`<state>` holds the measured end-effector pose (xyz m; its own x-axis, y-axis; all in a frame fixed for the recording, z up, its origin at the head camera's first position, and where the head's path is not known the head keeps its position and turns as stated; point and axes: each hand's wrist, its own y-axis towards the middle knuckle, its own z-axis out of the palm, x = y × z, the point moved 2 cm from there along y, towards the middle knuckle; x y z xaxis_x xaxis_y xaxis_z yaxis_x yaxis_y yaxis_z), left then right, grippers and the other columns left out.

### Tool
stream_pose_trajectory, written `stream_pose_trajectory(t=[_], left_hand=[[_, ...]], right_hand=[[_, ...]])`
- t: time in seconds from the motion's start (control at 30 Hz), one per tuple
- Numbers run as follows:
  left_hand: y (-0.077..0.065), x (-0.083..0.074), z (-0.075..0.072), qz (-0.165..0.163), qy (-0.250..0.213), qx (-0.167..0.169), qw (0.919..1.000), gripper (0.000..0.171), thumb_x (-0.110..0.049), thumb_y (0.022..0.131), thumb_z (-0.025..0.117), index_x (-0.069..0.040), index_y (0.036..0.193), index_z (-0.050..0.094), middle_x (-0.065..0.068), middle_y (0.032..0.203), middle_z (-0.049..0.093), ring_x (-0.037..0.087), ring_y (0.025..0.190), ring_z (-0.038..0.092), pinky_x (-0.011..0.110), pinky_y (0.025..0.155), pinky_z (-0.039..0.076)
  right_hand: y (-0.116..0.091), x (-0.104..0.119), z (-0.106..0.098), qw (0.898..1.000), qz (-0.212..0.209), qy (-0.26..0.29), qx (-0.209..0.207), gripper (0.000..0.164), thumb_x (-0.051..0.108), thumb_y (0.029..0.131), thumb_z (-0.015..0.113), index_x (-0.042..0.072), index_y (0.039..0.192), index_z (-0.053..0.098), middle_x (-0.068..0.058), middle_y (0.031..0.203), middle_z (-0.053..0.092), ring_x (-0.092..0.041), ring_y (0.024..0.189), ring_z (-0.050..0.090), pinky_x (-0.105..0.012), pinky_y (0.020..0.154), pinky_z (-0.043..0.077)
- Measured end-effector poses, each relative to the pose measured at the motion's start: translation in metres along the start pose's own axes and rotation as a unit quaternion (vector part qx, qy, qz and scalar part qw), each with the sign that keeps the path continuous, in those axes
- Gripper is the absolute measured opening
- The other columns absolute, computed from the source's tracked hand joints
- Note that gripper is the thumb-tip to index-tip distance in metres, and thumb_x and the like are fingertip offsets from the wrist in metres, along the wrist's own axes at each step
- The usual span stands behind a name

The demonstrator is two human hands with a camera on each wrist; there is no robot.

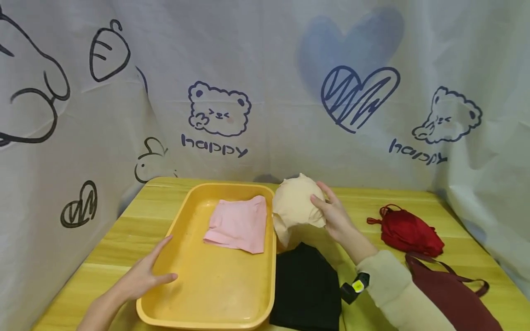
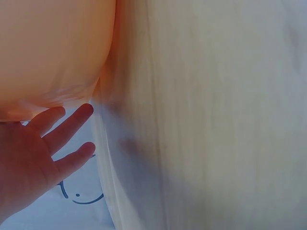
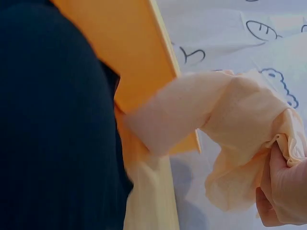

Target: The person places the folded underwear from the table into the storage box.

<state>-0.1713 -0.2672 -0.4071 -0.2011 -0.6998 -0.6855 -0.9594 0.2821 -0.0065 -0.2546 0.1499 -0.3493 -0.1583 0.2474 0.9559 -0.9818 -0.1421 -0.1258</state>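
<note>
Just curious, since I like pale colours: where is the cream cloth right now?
In the head view, the right hand holds the cream cloth beside the right rim of the yellow tray, beyond the black cloth.

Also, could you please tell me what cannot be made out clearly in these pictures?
- Head view: maroon fabric bag, partly covered by the beige sleeve and cut off by the bottom edge.
- Right wrist view: hanging end of the soft cream cloth, blurred.
- Right wrist view: black cloth, cut off by the left edge.
- Left wrist view: yellow plastic tray, cut off by the top and left edges.
</note>
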Motion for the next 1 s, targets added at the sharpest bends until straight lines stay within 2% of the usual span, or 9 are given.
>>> stream_pose_trajectory(t=[0.2,0.37,0.47,0.6,0.83,1.0], left_hand=[[0.002,-0.003,0.004,0.009,-0.005,0.0,0.9999,0.088,-0.029,0.078,0.07,-0.005,0.144,0.018,0.036,0.14,0.024,0.056,0.121,0.028,0.067,0.092,0.029],[0.001,-0.001,0.002,-0.003,-0.002,0.005,1.0,0.089,-0.03,0.078,0.07,-0.006,0.145,0.015,0.036,0.14,0.023,0.056,0.122,0.028,0.067,0.092,0.029],[0.001,0.0,0.001,-0.01,-0.003,0.01,0.9999,0.09,-0.03,0.079,0.07,-0.007,0.145,0.014,0.036,0.14,0.022,0.056,0.122,0.028,0.067,0.092,0.029],[0.0,0.0,0.0,-0.011,-0.002,0.008,0.9999,0.09,-0.03,0.078,0.071,-0.007,0.145,0.015,0.036,0.14,0.023,0.056,0.121,0.028,0.066,0.092,0.029],[0.0,0.001,0.0,-0.014,-0.004,0.009,0.9999,0.091,-0.03,0.078,0.07,-0.007,0.145,0.014,0.036,0.14,0.022,0.056,0.122,0.028,0.067,0.092,0.029],[0.0,0.0,-0.001,-0.011,-0.002,0.007,0.9999,0.09,-0.03,0.078,0.07,-0.006,0.145,0.014,0.036,0.14,0.023,0.056,0.121,0.028,0.066,0.092,0.029]], right_hand=[[0.004,-0.006,0.014,1.0,0.001,0.021,-0.005,0.058,0.009,0.097,0.041,0.019,0.148,0.013,-0.013,0.124,0.035,-0.008,0.081,0.057,-0.018,0.071,0.05],[0.01,-0.011,0.026,0.999,-0.002,0.034,-0.003,0.057,0.007,0.097,0.04,0.016,0.147,0.014,-0.019,0.139,0.028,-0.008,0.086,0.056,-0.017,0.074,0.049],[0.015,-0.014,0.035,0.999,-0.007,0.046,-0.005,0.056,0.005,0.097,0.039,0.015,0.147,0.016,-0.016,0.147,0.021,-0.014,0.102,0.051,-0.016,0.076,0.048],[0.02,-0.017,0.045,0.998,-0.013,0.068,-0.006,0.055,0.003,0.096,0.039,0.013,0.147,0.018,-0.014,0.149,0.018,-0.022,0.117,0.039,-0.016,0.077,0.047],[0.023,-0.021,0.062,0.995,-0.02,0.096,-0.001,0.053,0.001,0.096,0.039,0.012,0.145,0.023,-0.014,0.146,0.024,-0.023,0.116,0.04,-0.016,0.076,0.047],[0.025,-0.022,0.07,0.995,-0.027,0.097,-0.007,0.051,0.0,0.095,0.04,0.01,0.143,0.027,-0.015,0.144,0.028,-0.019,0.11,0.044,-0.015,0.075,0.047]])
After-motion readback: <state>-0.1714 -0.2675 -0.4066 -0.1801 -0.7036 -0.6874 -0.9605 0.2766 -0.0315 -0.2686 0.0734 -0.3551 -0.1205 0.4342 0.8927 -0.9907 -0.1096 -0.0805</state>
